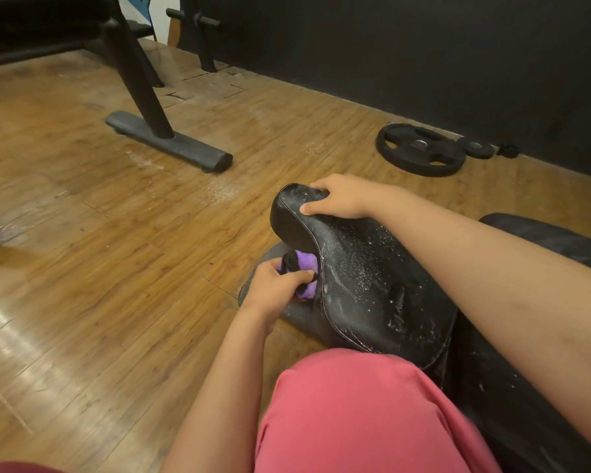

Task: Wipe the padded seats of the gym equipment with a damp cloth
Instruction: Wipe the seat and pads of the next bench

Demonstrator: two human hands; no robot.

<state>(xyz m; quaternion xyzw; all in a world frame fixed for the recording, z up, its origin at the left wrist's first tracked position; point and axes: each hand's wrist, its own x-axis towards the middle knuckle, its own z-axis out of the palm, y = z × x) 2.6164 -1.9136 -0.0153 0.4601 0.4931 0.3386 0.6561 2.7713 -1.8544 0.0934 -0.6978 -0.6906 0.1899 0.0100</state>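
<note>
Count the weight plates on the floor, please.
2: a large plate near the black wall, and a small plate just right of it. A dark object farther right is unclear.

Pebbled black leather-like seat [365,285] glistens wet; soft purple cloth [304,268]; glossy wood-plank floor [99,233]; matt metal frame [168,141].

Open wooden floor [82,268] lies left of the padded seat [362,278]. Farther off, a bench foot [168,141] crosses the floor; a weight plate [420,150] lies flat near the black wall [423,63]. A pink-clad knee [355,404] crowds the seat's near end.
</note>
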